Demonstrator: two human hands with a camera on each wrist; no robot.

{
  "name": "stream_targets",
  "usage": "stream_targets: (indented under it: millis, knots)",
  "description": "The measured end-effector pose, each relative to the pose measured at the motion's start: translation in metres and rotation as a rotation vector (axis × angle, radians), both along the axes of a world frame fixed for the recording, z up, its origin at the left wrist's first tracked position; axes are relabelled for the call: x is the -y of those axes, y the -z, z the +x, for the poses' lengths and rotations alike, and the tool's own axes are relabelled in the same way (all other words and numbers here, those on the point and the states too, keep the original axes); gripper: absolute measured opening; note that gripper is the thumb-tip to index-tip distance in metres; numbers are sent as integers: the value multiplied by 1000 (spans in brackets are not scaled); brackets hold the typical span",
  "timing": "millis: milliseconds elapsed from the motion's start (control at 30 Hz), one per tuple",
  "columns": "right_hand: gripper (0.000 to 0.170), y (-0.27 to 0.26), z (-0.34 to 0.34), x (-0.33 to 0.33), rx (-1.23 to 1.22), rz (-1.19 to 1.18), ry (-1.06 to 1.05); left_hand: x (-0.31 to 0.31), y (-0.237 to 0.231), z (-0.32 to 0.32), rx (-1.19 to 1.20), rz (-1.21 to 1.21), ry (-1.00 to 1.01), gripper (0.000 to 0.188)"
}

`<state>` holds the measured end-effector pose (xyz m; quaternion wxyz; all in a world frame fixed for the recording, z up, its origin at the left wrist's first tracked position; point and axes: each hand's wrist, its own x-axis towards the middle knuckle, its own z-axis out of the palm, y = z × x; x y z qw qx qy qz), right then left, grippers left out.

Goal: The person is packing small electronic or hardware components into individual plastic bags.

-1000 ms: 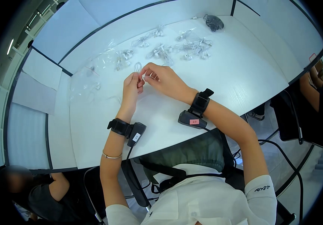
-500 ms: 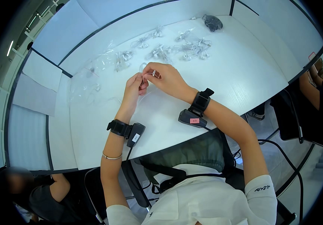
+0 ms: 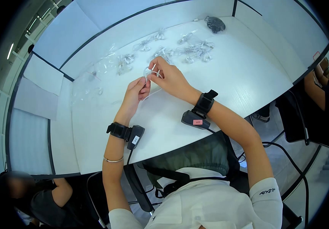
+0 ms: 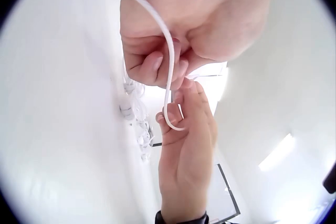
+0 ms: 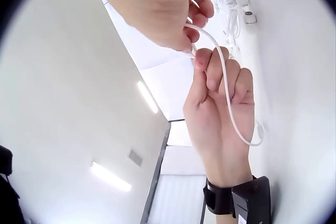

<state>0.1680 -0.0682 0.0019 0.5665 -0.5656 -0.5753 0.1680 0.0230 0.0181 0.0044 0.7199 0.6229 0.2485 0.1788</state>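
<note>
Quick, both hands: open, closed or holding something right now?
Left hand: closed, fingers curled, gripping white cable.
Right hand: closed, holding white cable in its fingers.

White cable loop (image 3: 145,72): shifted to the right since a second ago, now lying between the hands. Right hand (image 3: 172,78): forefinger raised higher, gap to the thumb widened. Left hand (image 3: 135,90): lowered slightly. Left wrist strap (image 3: 119,130): moved a little to the left. Cable strand (image 3: 153,93) beneath the hands: more plainly exposed.
</note>
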Motion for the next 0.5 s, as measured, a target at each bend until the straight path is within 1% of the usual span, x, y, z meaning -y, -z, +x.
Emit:
stream_targets:
  millis: [67,167,267,333,433,500]
  knots:
    - [27,-5,3,4,14,-19,-29,0,0,0,5,-21,30,25]
    - [24,0,3,5,72,-14,2,-3,-1,-3,-6,-40,96,25]
    - [21,12,9,-4,-32,-32,-237,-8,3,-4,-13,-62,178,25]
    - [19,15,10,-7,-111,-55,-253,-9,3,-5,-24,-78,222,25]
    - [18,13,12,-10,-199,-57,-258,3,1,1,-6,-7,46,26]
    - [17,10,13,-9,-234,-60,-257,3,0,1,18,-18,49,27]
